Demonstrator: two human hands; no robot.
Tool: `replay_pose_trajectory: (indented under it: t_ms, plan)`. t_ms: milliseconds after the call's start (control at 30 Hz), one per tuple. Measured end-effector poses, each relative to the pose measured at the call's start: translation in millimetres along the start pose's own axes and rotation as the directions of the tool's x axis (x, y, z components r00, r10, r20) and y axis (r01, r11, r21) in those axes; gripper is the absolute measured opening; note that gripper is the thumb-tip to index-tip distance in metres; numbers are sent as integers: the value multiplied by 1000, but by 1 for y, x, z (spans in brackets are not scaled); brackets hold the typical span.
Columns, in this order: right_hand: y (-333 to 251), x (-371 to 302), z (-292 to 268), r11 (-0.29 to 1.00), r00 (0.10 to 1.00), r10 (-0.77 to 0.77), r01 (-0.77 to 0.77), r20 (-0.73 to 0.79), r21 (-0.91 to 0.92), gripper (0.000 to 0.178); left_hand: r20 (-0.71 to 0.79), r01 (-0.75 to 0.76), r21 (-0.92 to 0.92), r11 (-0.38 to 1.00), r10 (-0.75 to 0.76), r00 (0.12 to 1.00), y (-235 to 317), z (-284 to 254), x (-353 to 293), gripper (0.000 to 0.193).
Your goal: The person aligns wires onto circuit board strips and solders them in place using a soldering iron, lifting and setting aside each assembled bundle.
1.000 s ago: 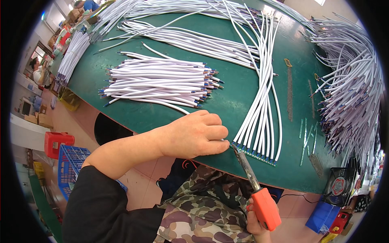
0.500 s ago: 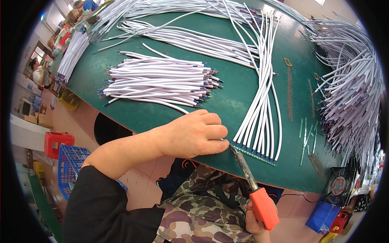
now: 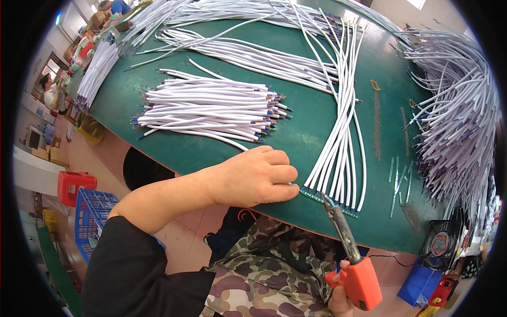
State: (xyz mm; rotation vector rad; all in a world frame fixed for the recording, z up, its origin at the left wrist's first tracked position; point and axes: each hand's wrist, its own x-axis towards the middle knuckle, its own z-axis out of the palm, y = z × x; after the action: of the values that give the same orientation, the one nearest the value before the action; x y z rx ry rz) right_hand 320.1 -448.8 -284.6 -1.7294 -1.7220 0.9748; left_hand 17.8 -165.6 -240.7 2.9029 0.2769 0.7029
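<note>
Soldering iron [image 3: 347, 238]: I've R hand [image 3: 340, 300] clamped on orange handle [image 3: 364, 282], w/ tip at green strip [image 3: 312, 195]; L hand [image 3: 259, 177] closed round white wire [image 3: 233, 142].

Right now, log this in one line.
Left hand: near green circuit strip; right hand: holding red-handled soldering iron; tip: at strip; white cables: along strip

Bright light, curved fisheye edges.

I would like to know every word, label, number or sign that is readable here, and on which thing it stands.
None is clearly readable.
Black fan: red and white label, lettering too small.
Orange-handled soldering iron: small dark mark at the handle's end, impossible to make out.
</note>
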Motion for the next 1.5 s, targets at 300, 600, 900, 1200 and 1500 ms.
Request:
replay_pose_trajectory:
  t_ms: [300,600,900,1200,1500]
  plan:
    - [-22,13,-1,956,957,-86,158,-276,249,45,17,-11,18,1000,10,1000,2,-4,0,26]
    - [-11,21,6,830,897,22,230,-441,509,43,-304,345,213,914,-273,913,-21,-54,-21,26]
    - [-9,19,5,789,893,49,240,-447,565,42,-215,364,155,918,-328,920,-50,-60,-22,21]
    - [-10,18,3,767,891,66,243,-448,595,41,-599,231,-604,763,-626,500,-88,-124,36,20]
    - [-8,12,8,755,898,78,231,-434,614,40,-460,-90,228,969,189,867,-40,-159,83,31]
